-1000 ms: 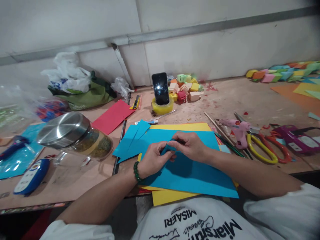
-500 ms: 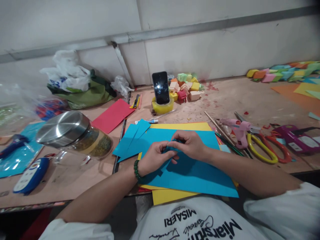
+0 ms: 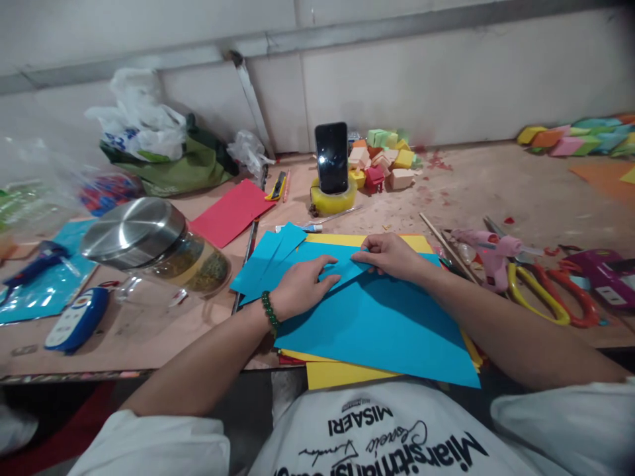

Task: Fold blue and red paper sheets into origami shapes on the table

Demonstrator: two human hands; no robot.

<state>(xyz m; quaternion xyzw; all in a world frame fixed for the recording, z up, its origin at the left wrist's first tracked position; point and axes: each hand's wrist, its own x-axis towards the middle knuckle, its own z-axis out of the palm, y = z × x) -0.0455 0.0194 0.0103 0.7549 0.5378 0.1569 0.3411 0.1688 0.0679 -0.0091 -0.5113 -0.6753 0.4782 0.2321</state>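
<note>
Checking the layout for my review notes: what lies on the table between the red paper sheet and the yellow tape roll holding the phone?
In the head view, a yellow utility knife and a thin orange pencil-like stick lie between the red sheet and the tape roll.

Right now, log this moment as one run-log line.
left hand: pressing flat on small blue paper piece | right hand: pinching its far edge | under: blue sheet, yellow sheet

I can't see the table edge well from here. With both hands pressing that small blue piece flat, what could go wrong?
1. The blue sheet and the yellow sheets under it overhang the table edge, so the stack may slip as the left hand and right hand press.
2. The glass jar lies on its side by the left forearm; a nudge could roll it.
</note>
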